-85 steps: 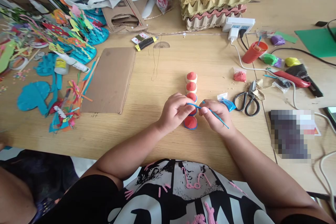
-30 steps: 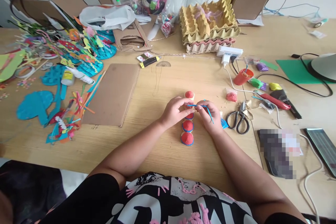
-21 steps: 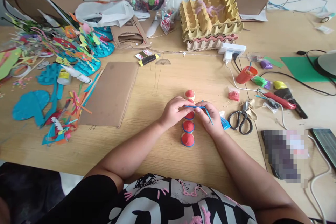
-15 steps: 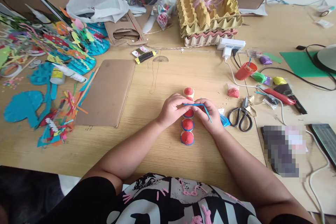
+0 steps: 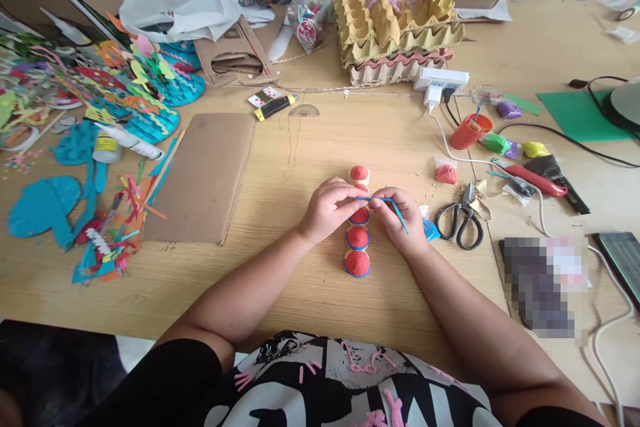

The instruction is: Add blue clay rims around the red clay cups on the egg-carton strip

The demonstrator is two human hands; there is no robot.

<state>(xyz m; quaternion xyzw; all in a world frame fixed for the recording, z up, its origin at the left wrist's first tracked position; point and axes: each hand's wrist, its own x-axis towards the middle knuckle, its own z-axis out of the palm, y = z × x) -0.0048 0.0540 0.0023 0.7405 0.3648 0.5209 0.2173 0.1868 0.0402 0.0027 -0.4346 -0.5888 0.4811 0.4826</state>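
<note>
A thin blue strip (image 5: 401,217) runs between my two hands, which meet above the table. My left hand (image 5: 327,210) pinches one end with thumb and fingertips. Closed on the strip farther along, my right hand (image 5: 403,219) lets its bent free end hang down over the fingers. Below them stands a column of red domed pieces with pale sides; the nearest red dome (image 5: 357,263) and the one behind it have blue round their bases. My hands partly cover the middle pieces. A blue packet (image 5: 429,229) lies just right of my right hand.
Black-handled scissors (image 5: 463,217), a red clay packet (image 5: 445,172) and an orange cup (image 5: 470,131) are on the right. A cardboard sheet (image 5: 200,177) and coloured scraps lie left. Stacked egg trays (image 5: 400,33) and a power strip (image 5: 443,79) stand at the back.
My fingertips have shifted slightly to the right along the blue strip, and its hanging end has moved a little right. Both hands still grip it; the red pieces stay in place.
</note>
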